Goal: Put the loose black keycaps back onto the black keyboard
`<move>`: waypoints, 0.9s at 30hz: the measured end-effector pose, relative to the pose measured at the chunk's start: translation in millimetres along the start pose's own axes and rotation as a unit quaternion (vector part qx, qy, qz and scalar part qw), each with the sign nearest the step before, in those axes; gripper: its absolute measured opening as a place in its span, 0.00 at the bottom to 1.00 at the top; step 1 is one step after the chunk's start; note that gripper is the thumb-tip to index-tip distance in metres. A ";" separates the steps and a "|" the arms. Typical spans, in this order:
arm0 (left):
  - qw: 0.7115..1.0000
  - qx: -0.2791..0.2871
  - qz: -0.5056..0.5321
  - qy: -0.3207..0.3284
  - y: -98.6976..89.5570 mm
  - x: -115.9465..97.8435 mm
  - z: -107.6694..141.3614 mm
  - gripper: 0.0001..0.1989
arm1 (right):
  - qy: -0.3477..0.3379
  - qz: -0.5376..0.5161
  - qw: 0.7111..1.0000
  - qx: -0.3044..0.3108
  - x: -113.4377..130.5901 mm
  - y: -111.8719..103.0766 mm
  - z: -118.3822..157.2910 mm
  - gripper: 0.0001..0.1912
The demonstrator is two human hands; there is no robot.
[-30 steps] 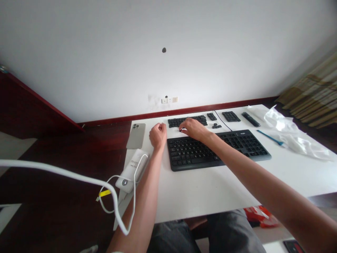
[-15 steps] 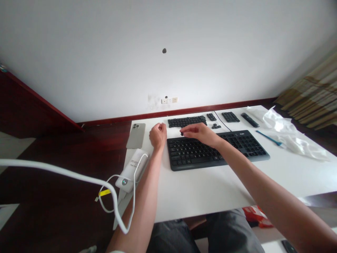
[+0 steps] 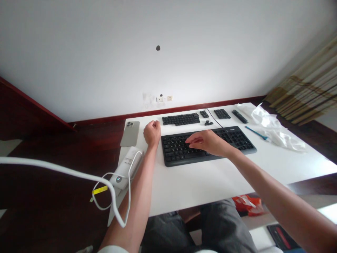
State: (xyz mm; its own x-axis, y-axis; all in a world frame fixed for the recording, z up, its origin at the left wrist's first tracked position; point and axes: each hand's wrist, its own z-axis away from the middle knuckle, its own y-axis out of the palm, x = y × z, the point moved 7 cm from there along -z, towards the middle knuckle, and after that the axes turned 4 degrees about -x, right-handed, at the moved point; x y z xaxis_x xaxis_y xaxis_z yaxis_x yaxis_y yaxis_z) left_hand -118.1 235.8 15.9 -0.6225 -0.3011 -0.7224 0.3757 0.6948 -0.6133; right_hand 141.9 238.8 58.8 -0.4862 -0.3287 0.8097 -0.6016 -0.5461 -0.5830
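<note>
Four groups of loose black keycaps lie along the back of the white table (image 3: 168, 189), beyond a black wired keyboard (image 3: 181, 152). At the far left a phone (image 3: 130, 134) rests face down, with a white power bank (image 3: 128, 163) and its looping white cable (image 3: 52, 167) nearer the person. Just beside the keyboard's left end, the left hand (image 3: 152, 133) is curled into a fist; whether it encloses anything cannot be told. Next come the main keycap block (image 3: 181, 119) and, over the keyboard, the right hand (image 3: 201, 141), its fingers drawn narrowly toward the thumb; any cap between them is hidden. Further right are the navigation caps (image 3: 204, 114), arrow caps (image 3: 208, 123) and number-pad caps (image 3: 222, 114). Judging by these, much of the set remains off the board; which places are filled is too small to tell. A black oblong object (image 3: 239, 116), a slim blue tool (image 3: 256, 133) and crumpled clear plastic (image 3: 276, 131) end the row.
</note>
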 end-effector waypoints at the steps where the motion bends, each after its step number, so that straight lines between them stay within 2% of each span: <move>1: 1.000 0.000 0.002 -0.002 0.2 0.3 0.1 0.18 | -0.004 0.027 1.000 0.008 0.4 1.4 3.7 0.13; 6: 1.000 -0.002 0.009 -0.007 -0.4 0.7 0.4 0.18 | -0.024 0.120 0.992 0.029 4.3 11.1 12.6 0.11; 17: 1.000 0.004 -0.005 -0.007 -1.5 -1.0 0.5 0.18 | -0.032 0.214 0.976 0.041 6.2 20.3 6.8 0.11; 24: 1.000 0.000 0.007 -0.002 -2.4 -2.1 0.8 0.18 | -0.057 0.285 0.955 0.054 5.0 30.2 4.1 0.16; 27: 1.000 -0.003 0.012 0.001 -1.9 -1.7 0.8 0.18 | -0.023 0.283 0.956 0.072 6.1 30.1 -1.8 0.15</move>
State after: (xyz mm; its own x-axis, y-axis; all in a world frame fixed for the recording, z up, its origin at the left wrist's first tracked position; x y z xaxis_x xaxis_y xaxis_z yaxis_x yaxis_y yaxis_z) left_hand -117.2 234.4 18.1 -0.6139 -0.2832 -0.7368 0.3869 0.7056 -0.5936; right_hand 119.7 221.8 46.1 -0.6773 -0.6355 0.3706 -0.1544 -0.3698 -0.9162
